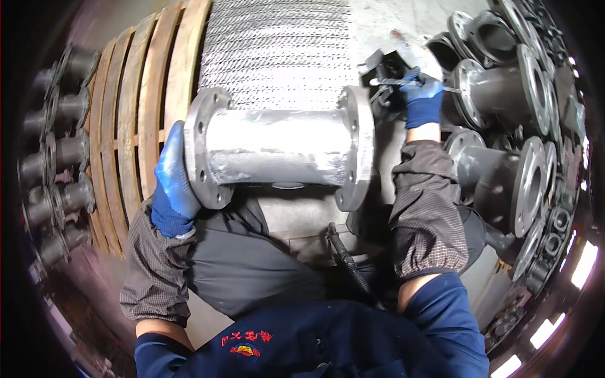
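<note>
A grey metal flanged pipe (277,145) lies crosswise before me, with a round bolt-holed flange at each end. My left hand (175,176), in a blue-coated glove, grips the left flange at its outer side; the flange hides part of the fingers. At the far right, my right hand (422,94), gloved in the same blue, is closed around a slim, light-coloured, stick-like tool (391,82). Its exact kind is too small to tell. Dark objects (383,68) and a whitish item (419,53) lie beside and beyond that hand.
Wooden pallet slats (138,94) stand at the left, beside a patterned metal grate (277,50). More flanged pipes (504,88) crowd the right side, and others (66,151) line the far left. A dark ribbed hose (346,258) runs between my legs.
</note>
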Action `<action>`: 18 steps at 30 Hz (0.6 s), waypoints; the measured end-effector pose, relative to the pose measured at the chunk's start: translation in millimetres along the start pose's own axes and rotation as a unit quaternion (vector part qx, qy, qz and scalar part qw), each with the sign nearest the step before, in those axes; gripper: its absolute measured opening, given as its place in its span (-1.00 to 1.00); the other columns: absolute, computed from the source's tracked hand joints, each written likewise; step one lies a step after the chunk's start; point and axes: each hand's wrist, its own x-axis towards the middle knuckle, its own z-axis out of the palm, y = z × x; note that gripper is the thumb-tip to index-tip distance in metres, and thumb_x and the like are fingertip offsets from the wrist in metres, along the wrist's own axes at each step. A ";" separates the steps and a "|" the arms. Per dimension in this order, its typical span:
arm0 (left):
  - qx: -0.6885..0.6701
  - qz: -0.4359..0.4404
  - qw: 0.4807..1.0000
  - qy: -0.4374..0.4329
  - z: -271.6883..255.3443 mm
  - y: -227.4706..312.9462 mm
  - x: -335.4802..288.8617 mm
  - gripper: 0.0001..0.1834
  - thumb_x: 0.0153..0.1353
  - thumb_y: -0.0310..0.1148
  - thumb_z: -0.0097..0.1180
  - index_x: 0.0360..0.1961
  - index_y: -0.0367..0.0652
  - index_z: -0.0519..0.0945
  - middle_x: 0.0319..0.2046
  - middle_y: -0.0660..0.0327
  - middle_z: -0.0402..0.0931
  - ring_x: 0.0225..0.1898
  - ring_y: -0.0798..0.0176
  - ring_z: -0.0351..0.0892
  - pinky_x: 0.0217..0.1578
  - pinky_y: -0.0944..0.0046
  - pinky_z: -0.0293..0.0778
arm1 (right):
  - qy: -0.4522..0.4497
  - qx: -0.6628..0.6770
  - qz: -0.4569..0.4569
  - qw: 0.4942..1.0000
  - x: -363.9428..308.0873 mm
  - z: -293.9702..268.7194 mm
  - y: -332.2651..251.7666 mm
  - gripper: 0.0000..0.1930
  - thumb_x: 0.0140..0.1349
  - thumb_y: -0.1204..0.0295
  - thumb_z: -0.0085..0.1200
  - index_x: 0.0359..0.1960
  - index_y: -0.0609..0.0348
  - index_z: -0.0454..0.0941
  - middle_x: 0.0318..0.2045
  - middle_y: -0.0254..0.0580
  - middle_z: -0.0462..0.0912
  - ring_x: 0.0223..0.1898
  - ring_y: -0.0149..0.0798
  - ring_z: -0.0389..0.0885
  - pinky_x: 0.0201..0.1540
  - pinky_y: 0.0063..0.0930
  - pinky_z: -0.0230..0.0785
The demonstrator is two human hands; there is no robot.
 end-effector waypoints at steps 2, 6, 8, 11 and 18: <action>0.125 0.093 0.987 -0.034 9.3 1.8 8.4 -0.56 0.40 -0.38 -0.25 0.23 -0.35 0.31 0.11 0.05 0.43 0.08 0.21 0.48 0.11 0.24 0.40 | 0.019 0.060 -0.015 0.998 28.3 10.8 33.9 -0.69 0.18 0.34 0.06 -0.48 0.42 0.65 -0.65 0.17 0.57 -0.61 -0.08 0.56 -0.42 -0.26 0.42; 0.060 0.022 0.997 -0.053 -3.3 -9.0 14.5 -0.58 0.44 -0.39 -0.25 0.24 -0.37 0.31 0.10 0.06 0.44 0.09 0.25 0.47 0.09 0.32 0.39 | -0.168 0.158 0.068 0.971 17.7 22.9 18.5 -0.71 0.26 0.45 -0.12 -0.14 0.43 0.54 -0.26 0.16 0.62 -0.24 -0.11 0.64 -0.28 -0.36 0.50; -0.133 -0.048 0.989 -0.038 -2.4 -14.2 15.3 -0.57 0.48 -0.35 -0.35 0.25 -0.35 0.30 0.11 0.08 0.45 0.08 0.30 0.48 0.08 0.33 0.42 | -0.238 0.230 0.055 0.942 15.1 26.1 27.8 -0.66 0.30 0.51 -0.23 0.05 0.42 0.42 -0.07 0.14 0.56 -0.09 -0.13 0.61 -0.20 -0.42 0.52; -0.065 0.053 0.996 -0.004 -22.2 -43.7 6.3 -0.50 0.47 -0.14 -0.24 0.25 -0.26 0.34 0.09 0.14 0.48 0.06 0.30 0.51 0.09 0.33 0.43 | -0.341 0.423 0.191 0.817 -9.5 16.7 0.9 -0.56 0.31 0.57 -0.31 0.22 0.42 0.31 0.08 0.11 0.52 0.01 -0.19 0.59 -0.10 -0.51 0.53; -0.212 -0.014 0.977 0.006 -12.3 -44.8 8.8 -0.49 0.45 -0.08 -0.16 0.25 -0.22 0.36 0.09 0.23 0.46 0.08 0.39 0.45 0.16 0.37 0.33 | -0.289 0.266 0.100 0.914 -96.0 -128.2 -125.0 -0.61 0.34 0.39 -0.14 0.09 0.43 0.46 -0.05 -0.07 0.60 -0.06 -0.24 0.57 0.07 -0.41 0.36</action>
